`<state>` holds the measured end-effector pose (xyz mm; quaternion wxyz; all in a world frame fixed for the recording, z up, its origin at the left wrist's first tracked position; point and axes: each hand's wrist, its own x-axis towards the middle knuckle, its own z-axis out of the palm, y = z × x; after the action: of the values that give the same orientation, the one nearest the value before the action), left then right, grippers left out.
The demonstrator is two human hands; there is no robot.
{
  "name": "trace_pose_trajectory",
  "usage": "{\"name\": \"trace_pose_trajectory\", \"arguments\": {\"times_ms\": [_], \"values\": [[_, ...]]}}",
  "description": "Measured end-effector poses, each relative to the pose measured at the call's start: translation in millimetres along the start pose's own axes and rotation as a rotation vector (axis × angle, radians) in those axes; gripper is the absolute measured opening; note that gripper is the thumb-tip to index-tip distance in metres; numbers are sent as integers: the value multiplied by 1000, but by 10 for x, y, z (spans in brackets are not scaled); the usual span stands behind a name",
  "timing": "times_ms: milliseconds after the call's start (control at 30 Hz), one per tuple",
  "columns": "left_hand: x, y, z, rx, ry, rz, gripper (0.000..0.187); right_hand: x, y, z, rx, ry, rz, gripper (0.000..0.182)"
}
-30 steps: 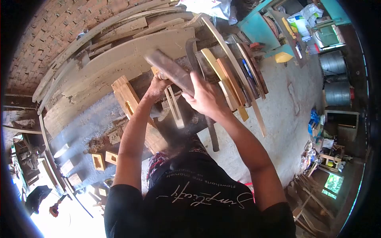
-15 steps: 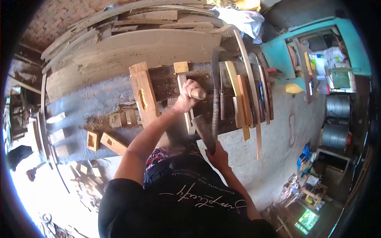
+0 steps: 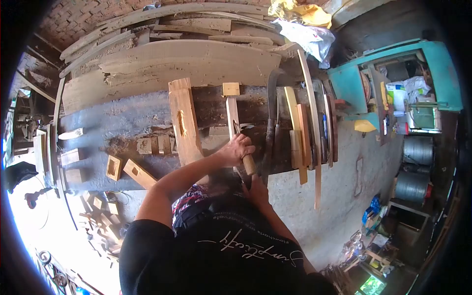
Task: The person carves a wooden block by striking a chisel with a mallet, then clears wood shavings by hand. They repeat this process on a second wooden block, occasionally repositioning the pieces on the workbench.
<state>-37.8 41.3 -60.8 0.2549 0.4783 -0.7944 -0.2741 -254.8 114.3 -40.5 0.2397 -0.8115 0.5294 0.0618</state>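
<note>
My left hand (image 3: 238, 149) is closed around the wooden handle of a chisel (image 3: 249, 164). The handle leans back towards my body, and the blade reaches forward to a slot in a pale wood strip (image 3: 231, 110). A small yellowish wood block (image 3: 230, 89) sits at the strip's far end. Close to my waist, my right hand (image 3: 256, 192) grips a club-shaped wooden mallet (image 3: 244, 176), partly hidden beneath the chisel handle. Left of my hands, a thick board with a cut mortise (image 3: 185, 120) lies across the dark workbench (image 3: 137, 112).
A curved saw-like tool (image 3: 272, 105) and several wood strips (image 3: 304, 130) lie right of my hands. Small mortised blocks (image 3: 114, 167) rest at the bench's near left. Large planks (image 3: 187, 61) line the back. A turquoise cabinet (image 3: 349, 91) stands at the right.
My left hand has moved down towards me, tilting the chisel handle back. My right hand has drawn slightly closer to my body with the mallet. The view has shifted a little.
</note>
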Motion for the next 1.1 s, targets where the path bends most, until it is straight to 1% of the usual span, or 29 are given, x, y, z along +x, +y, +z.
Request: {"name": "trace_pose_trajectory", "arguments": {"times_ms": [67,100,133,167,233,300,367,400,433,500,533,567,600,633,667,733,767,833,867,900,967,1000,1033,1100], "values": [[-29,-13,-68,60,51,18,46,37,-16,-33,44,-41,5,57],[-23,19,-133,115,94,34,45,43,-28,-34,40,-36,4,57],[10,98,-268,161,168,16,49,44,-47,-25,24,-34,31,54],[64,6,-238,161,170,20,49,41,-53,-24,11,-32,60,50],[214,-310,-179,-207,502,-6,45,44,-34,-25,33,-16,51,49],[350,-456,-501,-1278,547,-269,35,33,-31,-23,57,-3,43,47],[384,-381,-964,-776,515,-448,25,45,-52,-46,66,-4,17,48],[425,-370,-968,-801,597,-368,29,60,-42,-37,66,-1,15,48],[404,-370,-981,-799,596,-367,29,66,-36,-21,47,-18,15,50],[311,-304,-1016,-594,488,-381,32,70,-43,4,34,-34,21,52],[272,-277,-932,-413,535,-86,37,84,-55,6,39,-46,45,52],[223,-239,-831,-354,485,93,40,79,-63,10,45,-60,71,52],[167,-234,-650,-277,384,97,41,64,-53,33,49,-61,78,52],[118,-195,-544,-199,287,100,43,64,-39,66,62,29,23,52],[67,-175,-463,-199,285,100,43,73,-25,92,73,120,-37,51],[37,-95,-446,-23,250,244,46,84,-50,52,79,89,-3,51],[58,-121,-480,-23,251,246,46,88,-57,29,84,57,33,51],[129,-208,-596,-339,370,248,42,103,-44,54,80,71,23,51],[187,-275,-532,-624,504,15,33,100,-43,75,79,82,10,51],[253,-319,-621,-943,557,-125,27,94,-65,70,79,79,11,51],[261,-320,-880,-833,556,-259,27,133,-118,20,71,13,72,52],[266,-291,-936,-678,582,-131,26,170,-124,20,70,15,73,52],[286,-270,-991,-681,578,-131,26,192,-135,29,106,25,83,56],[334,-238,-1139,-293,586,104,31,208,-149,45,147,31,102,59]]}}
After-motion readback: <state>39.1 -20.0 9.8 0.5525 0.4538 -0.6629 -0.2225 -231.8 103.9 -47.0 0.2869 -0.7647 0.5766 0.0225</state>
